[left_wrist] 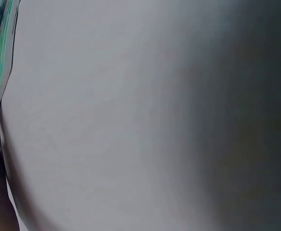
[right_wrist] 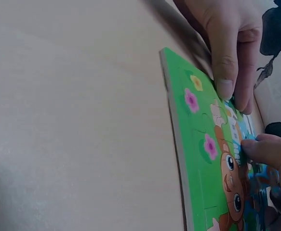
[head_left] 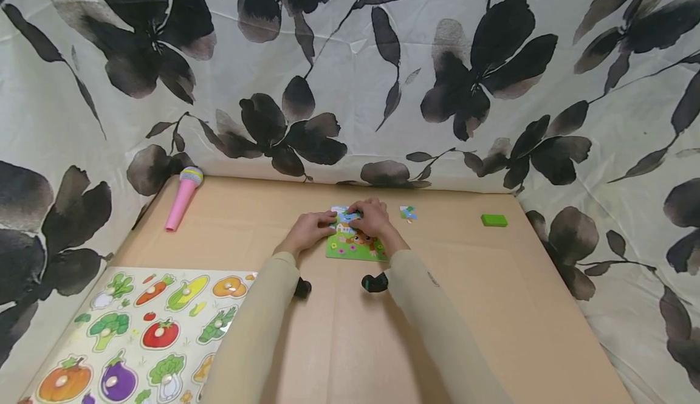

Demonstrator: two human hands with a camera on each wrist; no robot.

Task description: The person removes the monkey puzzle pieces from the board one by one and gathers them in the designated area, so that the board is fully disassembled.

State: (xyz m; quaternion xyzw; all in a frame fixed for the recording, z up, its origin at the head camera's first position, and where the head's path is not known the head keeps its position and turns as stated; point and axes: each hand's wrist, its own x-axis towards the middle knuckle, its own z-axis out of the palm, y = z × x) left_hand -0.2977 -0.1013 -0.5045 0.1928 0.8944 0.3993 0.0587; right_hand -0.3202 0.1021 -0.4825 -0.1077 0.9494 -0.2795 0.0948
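Observation:
A jigsaw puzzle with a green border, flowers and a brown cartoon animal lies near the far edge of the table. My left hand holds its left edge, the thumb on the top face and the fingers alongside. Over the puzzle's upper part, my right hand rests with the thumb touching the blue area and the other fingers bent. Whether it pinches a piece I cannot tell. Loose blue puzzle pieces lie just right of the puzzle. In the left wrist view only a sliver of the puzzle shows.
A vegetable picture board covers the near left of the brown table. A pink toy microphone lies at the far left, a green block at the far right. Floral cloth hangs behind.

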